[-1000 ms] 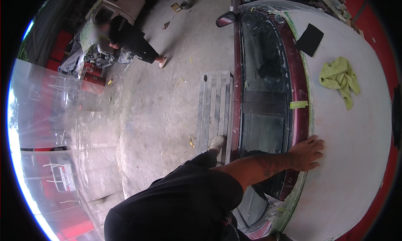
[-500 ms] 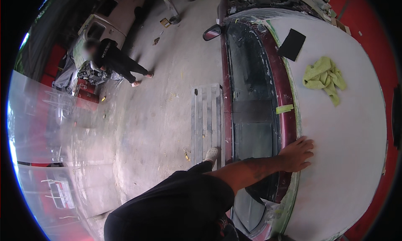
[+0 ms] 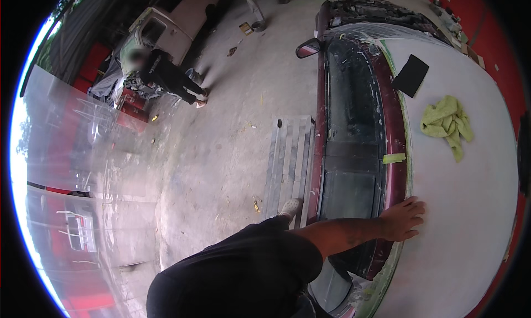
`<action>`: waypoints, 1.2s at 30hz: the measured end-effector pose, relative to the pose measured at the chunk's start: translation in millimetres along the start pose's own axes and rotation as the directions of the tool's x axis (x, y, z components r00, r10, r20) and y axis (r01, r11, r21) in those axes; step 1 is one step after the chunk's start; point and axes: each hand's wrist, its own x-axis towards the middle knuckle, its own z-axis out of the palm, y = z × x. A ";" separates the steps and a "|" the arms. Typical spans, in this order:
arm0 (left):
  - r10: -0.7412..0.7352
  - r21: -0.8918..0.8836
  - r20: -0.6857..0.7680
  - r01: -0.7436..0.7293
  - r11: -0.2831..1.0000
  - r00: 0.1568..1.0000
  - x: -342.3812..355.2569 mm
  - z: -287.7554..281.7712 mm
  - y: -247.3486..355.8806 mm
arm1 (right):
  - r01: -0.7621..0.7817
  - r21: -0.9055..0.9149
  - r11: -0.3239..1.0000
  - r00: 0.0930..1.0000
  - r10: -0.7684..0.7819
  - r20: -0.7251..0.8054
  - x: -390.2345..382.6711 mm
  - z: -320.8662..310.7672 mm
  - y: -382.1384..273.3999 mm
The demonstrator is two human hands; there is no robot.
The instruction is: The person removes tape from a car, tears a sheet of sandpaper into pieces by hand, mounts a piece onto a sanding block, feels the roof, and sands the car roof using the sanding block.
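My left hand (image 3: 402, 220) lies palm down on the white, filler-coated roof panel (image 3: 459, 207) of a dark red car (image 3: 394, 191), close to the roof's near edge. Its fingers are spread, and I see nothing held in them. Farther along the roof, a crumpled yellow-green cloth (image 3: 447, 124) lies apart from the hand. Beyond the cloth is a flat black rectangular sheet (image 3: 410, 76). A strip of yellow-green tape (image 3: 394, 158) is stuck across the red roof rail. My right hand does not show.
My shoe (image 3: 291, 208) is on a slatted metal bench (image 3: 289, 157) beside the car. A side mirror (image 3: 307, 48) juts out ahead. Across the concrete floor, a person in dark clothes (image 3: 166, 74) stands near a pale vehicle (image 3: 177, 25). Translucent sheeting (image 3: 61, 146) hangs at left.
The whole view has shifted, so the car, cloth and bench appear farther right and lower. My left hand stays on the roof near the same edge.
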 end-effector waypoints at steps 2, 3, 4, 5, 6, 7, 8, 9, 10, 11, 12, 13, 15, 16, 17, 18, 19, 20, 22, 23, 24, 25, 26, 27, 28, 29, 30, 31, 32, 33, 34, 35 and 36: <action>0.001 -0.004 0.004 -0.001 1.000 1.000 -0.7 1.3 -0.2 | -0.004 -0.026 1.000 0.997 0.006 0.079 8.2 -2.1 3.1; 0.003 0.015 -0.015 -0.002 1.000 1.000 -0.8 1.6 -0.4 | -0.018 -0.008 1.000 1.000 0.019 0.021 10.3 -2.2 4.7; 0.002 0.002 -0.002 -0.002 1.000 1.000 -1.0 1.8 -0.4 | -0.030 0.010 0.999 0.999 0.030 -0.037 11.6 -2.6 4.9; 0.003 0.006 0.006 -0.003 1.000 1.000 -0.7 1.8 -0.5 | -0.028 0.009 1.000 0.999 0.028 -0.035 11.6 -2.7 5.3; 0.005 0.022 -0.011 -0.004 1.000 1.000 -0.6 1.9 -0.3 | 0.035 -0.012 0.999 0.999 -0.035 0.016 10.9 -2.8 5.7; 0.005 0.008 0.014 -0.005 1.000 1.000 -0.1 1.6 -0.2 | 0.098 -0.029 0.995 0.993 -0.096 0.069 10.2 -2.5 5.9; -0.001 0.017 0.028 0.000 1.000 1.000 0.3 1.5 0.2 | 0.098 -0.029 0.995 0.993 -0.096 0.069 10.4 -1.9 5.9; 0.007 0.043 0.004 -0.007 0.999 1.000 0.7 1.0 0.5 | 0.038 -0.001 0.999 0.999 -0.038 0.037 10.7 -2.0 5.9; -0.005 0.031 0.044 0.004 1.000 0.999 1.0 0.6 0.9 | -0.024 0.031 0.999 1.000 0.024 0.007 12.0 -2.0 6.8; -0.005 0.006 0.038 0.005 1.000 0.999 1.1 0.1 1.5 | -0.033 0.034 0.999 0.999 0.033 0.008 14.3 -2.6 8.4; -0.004 -0.008 0.008 0.004 1.000 1.000 1.4 -0.4 1.3 | -0.041 0.037 0.998 0.999 0.041 0.011 17.7 -4.5 9.3; 0.000 -0.002 0.031 0.000 1.000 1.000 1.3 -0.6 1.8 | -0.051 0.039 0.998 0.999 0.050 0.015 22.1 -7.5 10.2; -0.010 -0.032 -0.010 0.010 0.999 1.000 0.8 -0.6 2.2 | -0.074 0.047 0.996 0.997 0.073 0.020 30.3 -13.0 17.4; -0.010 -0.042 -0.013 0.010 0.999 1.000 0.7 -0.2 2.7 | -0.056 0.046 0.997 0.998 0.055 0.037 34.5 -16.4 21.1; 0.002 -0.037 0.007 -0.002 0.999 1.000 0.5 -0.3 2.2 | -0.034 0.045 0.998 0.998 0.032 0.053 38.5 -20.5 24.7; -0.011 -0.043 0.022 0.012 0.999 1.000 0.5 0.2 2.7 | -0.039 0.050 0.998 0.998 0.036 0.051 42.3 -24.1 29.3; -0.023 -0.049 0.012 0.024 0.999 1.000 0.3 -0.3 2.7 | -0.095 0.107 0.990 0.990 0.083 0.115 46.3 -28.0 32.6; -0.019 -0.054 0.037 0.021 0.998 0.999 0.7 -0.8 2.8 | -0.152 0.159 0.976 0.976 0.122 0.181 51.1 -31.9 34.3; -0.027 -0.048 0.032 0.028 0.998 0.999 1.3 -3.6 4.0 | 0.041 -0.113 0.993 0.983 -0.020 0.180 54.2 -35.8 45.1; -0.051 -0.065 0.097 0.057 0.996 0.994 2.1 -5.4 5.4 | 0.227 -0.378 0.897 0.964 -0.153 0.216 56.0 -38.7 44.7; -0.057 -0.066 0.103 0.064 0.996 0.993 2.5 -8.3 6.3 | 0.213 -0.324 0.922 0.966 -0.149 0.212 56.5 -38.6 45.1; -0.057 -0.066 0.066 0.061 0.996 0.996 3.1 -10.5 8.6 | -0.007 -0.058 0.998 0.982 0.017 0.190 60.2 -38.4 36.9; -0.051 -0.044 0.078 0.055 0.998 0.996 3.2 -14.3 9.7 | 0.008 -0.056 0.998 0.982 0.003 0.189 55.8 -36.8 38.0; -0.029 -0.051 0.077 0.033 0.998 0.997 2.0 -19.9 9.7 | 0.019 -0.032 0.999 0.980 -0.012 0.196 51.6 -35.0 35.0; -0.175 -0.269 0.097 0.195 0.943 0.980 3.2 -26.5 10.1 | 0.028 -0.048 0.998 0.980 -0.017 0.201 45.3 -32.6 31.5; -0.305 -0.466 0.150 0.339 0.817 0.941 5.8 -36.9 10.4 | 0.039 -0.065 0.997 0.978 -0.025 0.206 37.0 -28.4 29.3; -0.366 -0.587 0.084 0.343 0.734 0.927 3.5 -55.3 7.4 | 0.047 -0.079 0.996 0.977 -0.029 0.211 27.9 -26.4 24.1; -0.423 -0.584 -0.016 0.335 0.740 0.906 -2.4 -83.1 1.2 | 0.053 -0.097 0.994 0.976 -0.032 0.214 17.4 -21.2 21.9; -0.523 -0.693 -0.060 0.342 0.635 0.850 -13.0 -119.9 -5.3 | 0.061 -0.113 0.992 0.976 -0.035 0.217 7.8 -17.3 17.3; -0.550 -0.672 -0.207 0.291 0.681 0.809 -20.6 -165.1 -13.3 | 0.066 -0.125 0.990 0.974 -0.037 0.222 -0.6 -13.6 12.2; -0.545 -0.573 -0.365 0.279 0.771 0.755 -30.7 -221.5 -20.9 | 0.074 -0.135 0.988 0.973 -0.042 0.226 -8.8 -9.6 8.3; -0.532 -0.553 -0.517 0.212 0.805 0.671 -36.4 -282.6 -25.4 | 0.082 -0.144 0.986 0.972 -0.048 0.230 -15.3 -6.9 3.9; -0.419 -0.408 -0.669 0.168 0.897 0.614 -42.4 -346.2 -21.9 | 0.089 -0.150 0.985 0.970 -0.052 0.236 -20.9 -4.3 0.1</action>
